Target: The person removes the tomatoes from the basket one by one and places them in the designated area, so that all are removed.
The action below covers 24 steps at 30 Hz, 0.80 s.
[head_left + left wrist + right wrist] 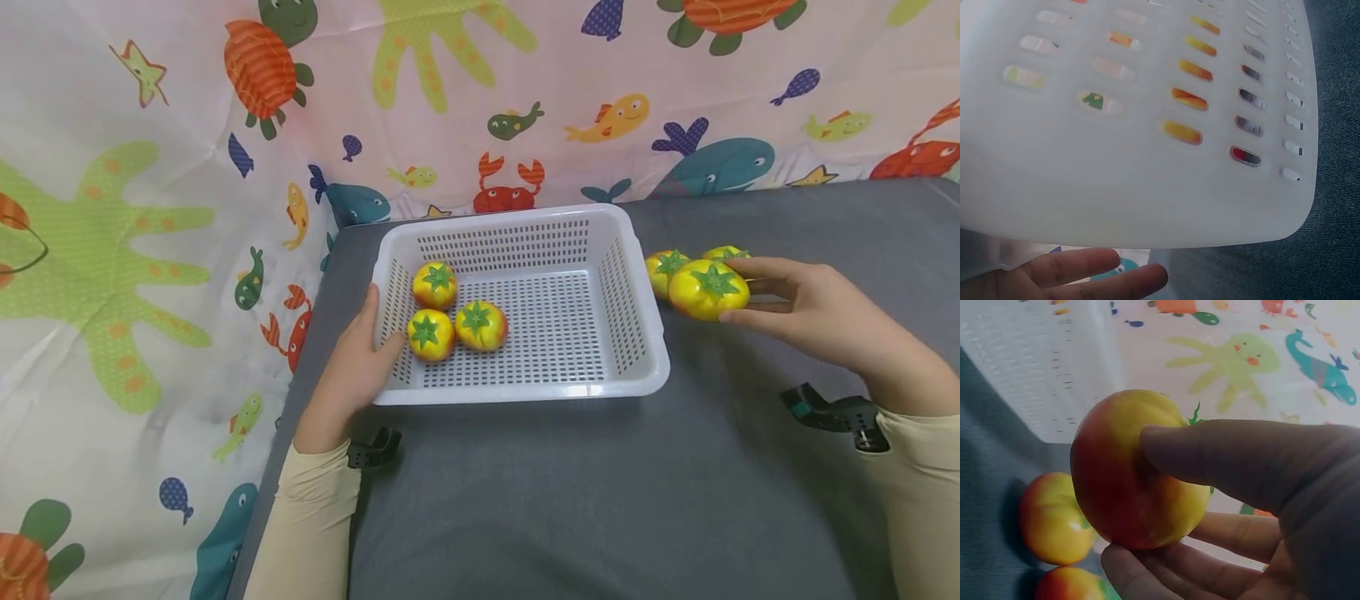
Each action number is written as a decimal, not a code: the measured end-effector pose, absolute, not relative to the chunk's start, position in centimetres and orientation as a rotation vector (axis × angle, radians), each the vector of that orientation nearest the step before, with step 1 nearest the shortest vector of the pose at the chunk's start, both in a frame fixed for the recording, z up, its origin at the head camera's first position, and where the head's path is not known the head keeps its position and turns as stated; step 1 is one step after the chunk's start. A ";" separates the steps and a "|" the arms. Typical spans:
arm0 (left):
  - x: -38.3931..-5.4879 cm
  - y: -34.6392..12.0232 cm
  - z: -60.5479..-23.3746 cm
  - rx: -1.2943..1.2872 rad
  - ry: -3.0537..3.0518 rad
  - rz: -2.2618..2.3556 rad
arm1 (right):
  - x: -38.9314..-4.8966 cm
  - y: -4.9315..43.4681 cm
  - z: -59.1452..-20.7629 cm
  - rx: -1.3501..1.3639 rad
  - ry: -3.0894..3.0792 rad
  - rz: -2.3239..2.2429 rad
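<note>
My right hand (802, 308) pinches a yellow-and-red toy tomato (708, 290) with a green star-shaped leaf top, just right of the basket. In the right wrist view the thumb presses one side of this tomato (1138, 469), with fingertips under it. Two similar tomatoes, one of them a tomato (664, 271) close to the basket wall, lie behind it on the table. My left hand (356, 367) holds the left side of the white perforated plastic basket (517, 389), thumb over the rim and fingers along the outside. Three tomatoes (482, 325) sit inside at the left.
The basket stands on a dark grey table (570, 483). A cloth (442, 150) printed with sea animals hangs behind the table and along its left side. Dark wrist straps (832, 412) sit on both forearms.
</note>
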State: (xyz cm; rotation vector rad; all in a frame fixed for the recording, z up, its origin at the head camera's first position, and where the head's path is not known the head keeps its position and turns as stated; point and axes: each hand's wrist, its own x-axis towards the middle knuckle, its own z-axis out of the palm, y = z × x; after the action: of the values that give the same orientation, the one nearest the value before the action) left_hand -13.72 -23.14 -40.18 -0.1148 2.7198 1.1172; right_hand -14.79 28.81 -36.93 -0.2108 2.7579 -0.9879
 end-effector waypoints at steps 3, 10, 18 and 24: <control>-13.7 -23.2 -40.2 -0.121 2.717 1.120 | -14.7 28.8 -37.7 -0.240 2.738 -0.972; -13.7 -23.2 -40.2 -0.123 2.721 1.113 | -14.8 28.9 -39.4 -0.273 2.682 -0.972; -13.8 -23.1 -40.2 -0.114 2.736 1.104 | -15.0 29.1 -41.1 -0.295 2.633 -1.012; -13.7 -23.2 -40.2 -0.116 2.739 1.105 | -15.2 29.0 -41.9 -0.307 2.616 -1.032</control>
State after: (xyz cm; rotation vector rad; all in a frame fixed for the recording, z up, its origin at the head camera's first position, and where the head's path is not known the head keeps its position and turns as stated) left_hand -13.74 -23.17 -40.18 -0.1161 2.7387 1.1050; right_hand -15.17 29.05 -41.86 -0.3073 2.6158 -1.0317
